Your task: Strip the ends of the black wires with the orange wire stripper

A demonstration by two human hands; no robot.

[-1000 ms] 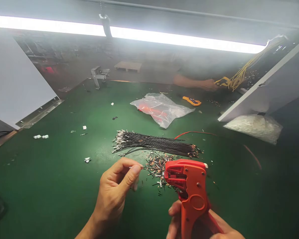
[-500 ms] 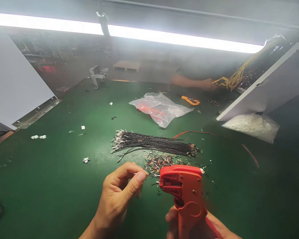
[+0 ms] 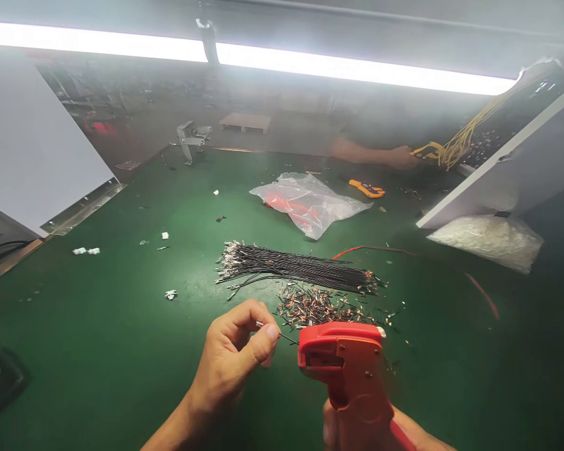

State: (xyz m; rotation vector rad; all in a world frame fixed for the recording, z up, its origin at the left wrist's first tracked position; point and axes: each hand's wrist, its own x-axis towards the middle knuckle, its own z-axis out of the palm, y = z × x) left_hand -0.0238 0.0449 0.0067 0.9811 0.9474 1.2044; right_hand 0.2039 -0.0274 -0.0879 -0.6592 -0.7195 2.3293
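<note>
Between thumb and forefinger, my left hand [image 3: 242, 351] pinches a thin black wire [image 3: 289, 339], whose far end meets the jaw side of a red wire stripper [image 3: 345, 360]. My right hand [image 3: 331, 423] is wrapped round the stripper's handle, mostly hidden behind it. Beyond both hands lies a bundle of black wires [image 3: 296, 266], with metal terminals at its left end and bare copper at its right. A heap of short black and copper scraps [image 3: 314, 305] sits between the bundle and the stripper.
A clear plastic bag with something red inside [image 3: 305, 203] lies behind the bundle on the green table [image 3: 98, 326]. Farther right are a yellow-orange tool [image 3: 366, 188] and a white-filled bag [image 3: 489, 241]. Another person's hand [image 3: 402, 156] is at the back, near yellow wires [image 3: 460, 141].
The view has shifted slightly, so the tabletop items appear farther right. The stripper's jaw, apart before, now looks closed at the wire, and my left hand keeps its pinch.
</note>
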